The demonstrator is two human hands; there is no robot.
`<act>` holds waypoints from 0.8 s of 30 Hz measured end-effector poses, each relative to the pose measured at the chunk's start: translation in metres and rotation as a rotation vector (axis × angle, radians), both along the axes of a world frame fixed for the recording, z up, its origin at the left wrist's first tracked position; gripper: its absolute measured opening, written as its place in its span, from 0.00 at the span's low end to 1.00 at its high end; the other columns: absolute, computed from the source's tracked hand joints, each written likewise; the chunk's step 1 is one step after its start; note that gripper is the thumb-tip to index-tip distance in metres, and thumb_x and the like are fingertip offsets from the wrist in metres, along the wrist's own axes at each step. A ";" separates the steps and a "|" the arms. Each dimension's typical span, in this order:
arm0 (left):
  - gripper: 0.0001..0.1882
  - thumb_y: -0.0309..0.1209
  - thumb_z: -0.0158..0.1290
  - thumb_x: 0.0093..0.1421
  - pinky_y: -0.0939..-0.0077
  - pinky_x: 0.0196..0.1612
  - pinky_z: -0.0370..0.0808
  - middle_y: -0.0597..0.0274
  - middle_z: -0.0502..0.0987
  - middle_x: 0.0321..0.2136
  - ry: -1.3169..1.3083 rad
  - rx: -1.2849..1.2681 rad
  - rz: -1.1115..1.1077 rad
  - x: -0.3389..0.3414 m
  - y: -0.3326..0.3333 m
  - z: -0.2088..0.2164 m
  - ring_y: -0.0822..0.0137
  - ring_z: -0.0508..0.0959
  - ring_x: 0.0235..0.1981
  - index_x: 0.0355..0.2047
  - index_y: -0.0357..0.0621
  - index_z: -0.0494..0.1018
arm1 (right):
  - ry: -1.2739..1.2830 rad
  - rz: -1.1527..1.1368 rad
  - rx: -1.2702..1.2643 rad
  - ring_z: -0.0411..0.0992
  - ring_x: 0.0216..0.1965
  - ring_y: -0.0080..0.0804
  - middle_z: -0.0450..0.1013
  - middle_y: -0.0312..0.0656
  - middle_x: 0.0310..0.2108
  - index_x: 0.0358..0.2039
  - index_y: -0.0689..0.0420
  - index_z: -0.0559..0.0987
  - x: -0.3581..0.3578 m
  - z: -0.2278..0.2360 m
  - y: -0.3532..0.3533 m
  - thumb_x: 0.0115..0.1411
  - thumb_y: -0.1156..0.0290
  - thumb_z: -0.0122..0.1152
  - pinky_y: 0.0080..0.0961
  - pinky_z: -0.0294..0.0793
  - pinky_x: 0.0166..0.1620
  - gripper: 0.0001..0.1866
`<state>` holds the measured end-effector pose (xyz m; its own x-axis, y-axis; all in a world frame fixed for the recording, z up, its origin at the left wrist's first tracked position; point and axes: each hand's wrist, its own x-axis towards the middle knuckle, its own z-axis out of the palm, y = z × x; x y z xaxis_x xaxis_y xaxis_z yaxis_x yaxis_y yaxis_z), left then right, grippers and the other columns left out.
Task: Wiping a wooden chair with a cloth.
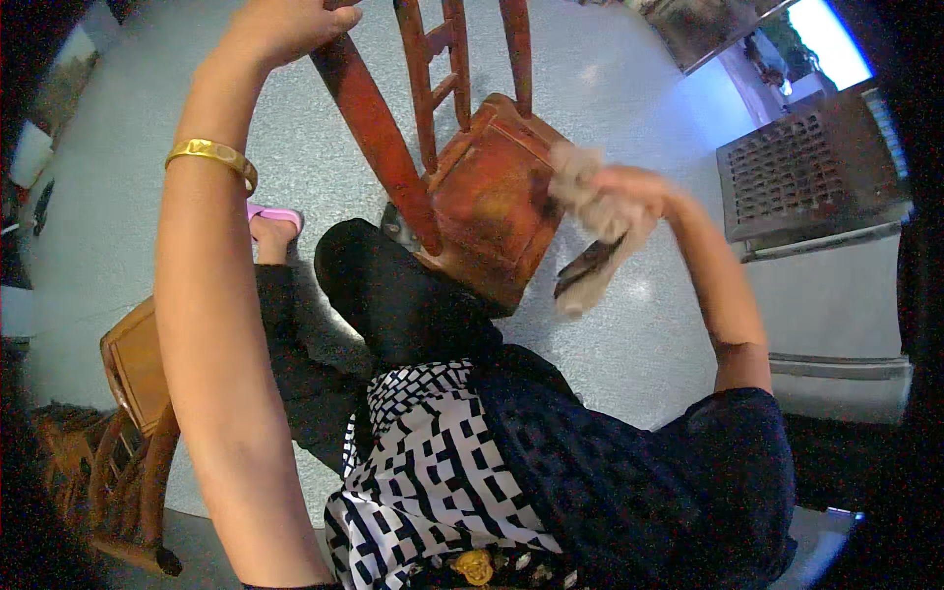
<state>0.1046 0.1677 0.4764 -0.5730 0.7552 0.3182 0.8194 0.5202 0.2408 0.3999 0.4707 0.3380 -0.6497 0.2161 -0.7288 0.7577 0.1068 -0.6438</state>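
Note:
A reddish-brown wooden chair (492, 202) stands tipped in front of me, its long posts and rungs reaching toward the upper edge. My left hand (290, 25) is up at the end of one post and grips it; the picture's edge cuts off part of the fingers. A gold bracelet (211, 152) circles that wrist. Smeared by motion, my right hand (634, 187) holds a crumpled beige cloth (595, 202) at the right side of the chair's square panel. A dark strip hangs with the cloth's lower end.
Another wooden chair (138, 364) is at the left, partly behind my left forearm. A foot in a pink slipper (280, 213) rests on the grey speckled floor (354, 285). A cabinet with a latticed panel (792, 177) stands at the right, near a bright opening (831, 44).

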 end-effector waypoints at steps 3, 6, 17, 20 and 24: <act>0.26 0.41 0.53 0.50 0.59 0.43 0.70 0.44 0.75 0.37 0.024 0.020 -0.008 -0.015 -0.003 -0.004 0.47 0.74 0.40 0.48 0.42 0.68 | 0.370 -0.231 -0.139 0.73 0.39 0.26 0.73 0.38 0.42 0.49 0.57 0.71 -0.002 0.089 0.008 0.57 0.52 0.55 0.21 0.73 0.42 0.25; 0.26 0.42 0.53 0.49 0.59 0.44 0.70 0.44 0.75 0.37 0.027 0.002 0.002 -0.009 -0.004 -0.002 0.47 0.74 0.40 0.47 0.42 0.68 | 0.563 -0.435 0.015 0.72 0.42 0.28 0.72 0.42 0.44 0.49 0.61 0.70 -0.005 0.127 0.001 0.58 0.56 0.55 0.27 0.75 0.45 0.25; 0.27 0.42 0.53 0.50 0.61 0.45 0.70 0.46 0.76 0.38 0.017 -0.063 0.052 0.001 -0.005 0.003 0.50 0.75 0.40 0.48 0.40 0.68 | 0.224 -0.449 0.279 0.65 0.49 0.46 0.64 0.45 0.53 0.64 0.59 0.40 -0.027 -0.006 0.015 0.51 0.61 0.62 0.47 0.71 0.45 0.49; 0.27 0.41 0.53 0.50 0.61 0.45 0.70 0.46 0.76 0.38 -0.005 -0.039 0.072 0.009 -0.007 0.008 0.50 0.75 0.41 0.49 0.40 0.68 | 0.021 -0.155 0.497 0.68 0.48 0.42 0.73 0.42 0.44 0.53 0.56 0.68 -0.017 -0.064 0.039 0.48 0.61 0.64 0.43 0.70 0.44 0.32; 0.28 0.41 0.54 0.50 0.61 0.44 0.71 0.45 0.76 0.37 -0.017 -0.017 0.068 0.001 -0.005 0.000 0.49 0.75 0.40 0.49 0.40 0.67 | 0.091 0.105 0.907 0.70 0.40 0.34 0.75 0.39 0.34 0.39 0.55 0.77 0.001 -0.136 0.024 0.45 0.64 0.64 0.31 0.70 0.39 0.19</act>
<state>0.1056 0.1631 0.4760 -0.6282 0.7197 0.2958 0.7781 0.5784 0.2450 0.4009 0.4947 0.2015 -0.7449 0.6172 -0.2534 0.6661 0.6657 -0.3364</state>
